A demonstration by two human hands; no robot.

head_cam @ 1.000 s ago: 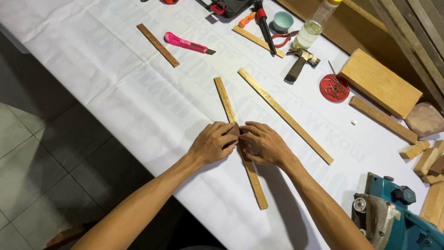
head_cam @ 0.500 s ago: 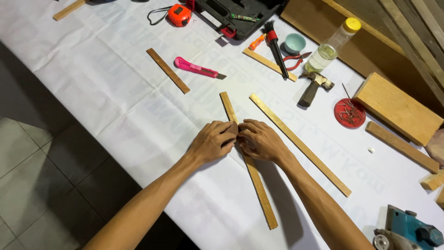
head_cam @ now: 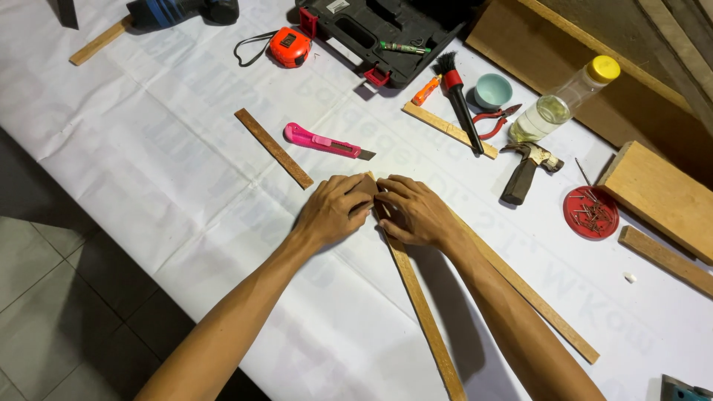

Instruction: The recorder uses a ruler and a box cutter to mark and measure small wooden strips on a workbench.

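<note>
Left hand [head_cam: 330,210] and right hand [head_cam: 416,212] side by side, fingertips pressed onto far end of wooden strip [head_cam: 420,304] lying flat on white table cover [head_cam: 186,148]. Pink utility knife [head_cam: 327,141] just beyond.

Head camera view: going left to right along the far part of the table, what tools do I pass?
Orange tape measure → pink utility knife → black brush with a red band → small pale teal bowl → wooden-handled hammer → clear plastic bottle with a yellow cap → red round lid holding nails.
</note>
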